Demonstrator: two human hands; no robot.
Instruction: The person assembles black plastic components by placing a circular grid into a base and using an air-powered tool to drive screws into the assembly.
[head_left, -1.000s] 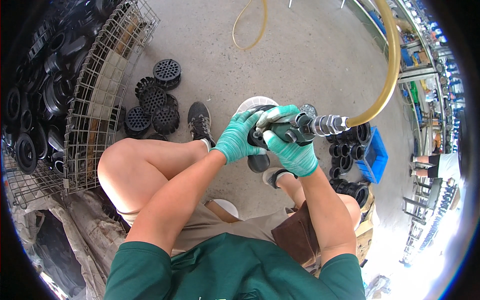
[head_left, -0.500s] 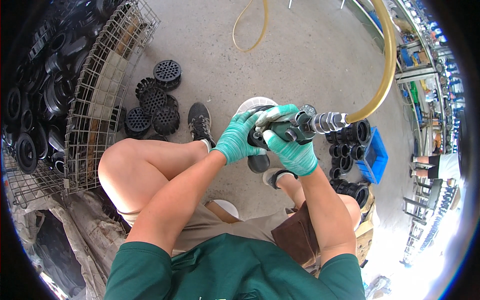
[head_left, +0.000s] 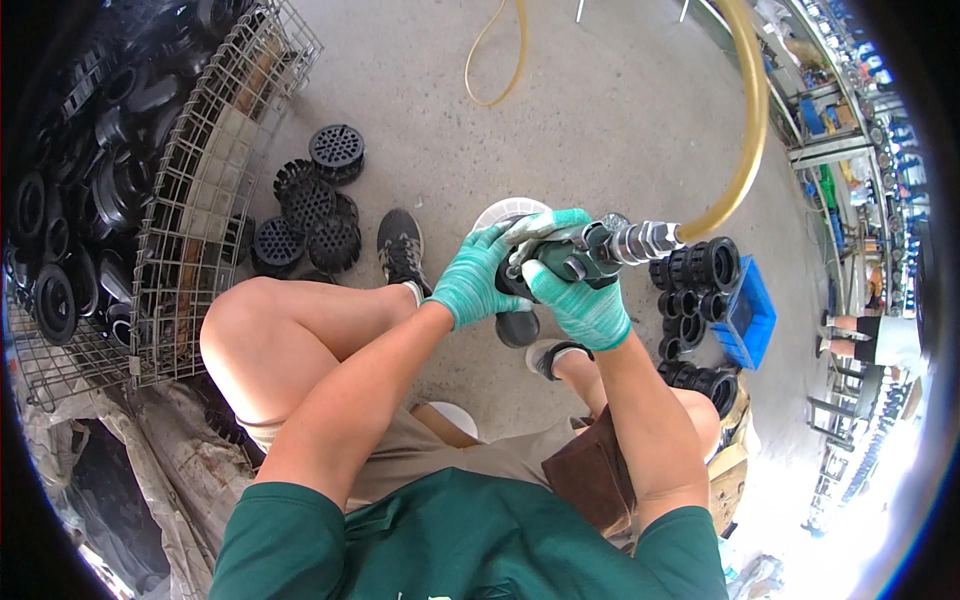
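Both my hands wear green-and-white knit gloves and meet in front of my knees. My right hand (head_left: 583, 308) is closed round a dark green air tool (head_left: 568, 262), whose metal coupling (head_left: 645, 243) joins a yellow air hose (head_left: 752, 130). My left hand (head_left: 474, 278) grips a black plastic part (head_left: 514, 284) at the tool's working end. Where the tool meets the part is hidden by my fingers. A rounded black piece (head_left: 517, 328) shows just below; I cannot tell whether it belongs to the same part. Behind my hands a white round rim (head_left: 508, 212) shows.
A wire cage (head_left: 190, 190) full of black plastic parts (head_left: 55, 300) stands at left. Black perforated grates (head_left: 336, 148) are stacked beside my shoe (head_left: 400, 246). At right are black ribbed fittings (head_left: 690, 270) and a blue crate (head_left: 745, 315). A hose loop (head_left: 495, 60) lies ahead; another person (head_left: 880, 338) stands far right.
The tool's coupling and my right hand have shifted slightly left and the hose has swung left with them. My left hand stays almost in place.
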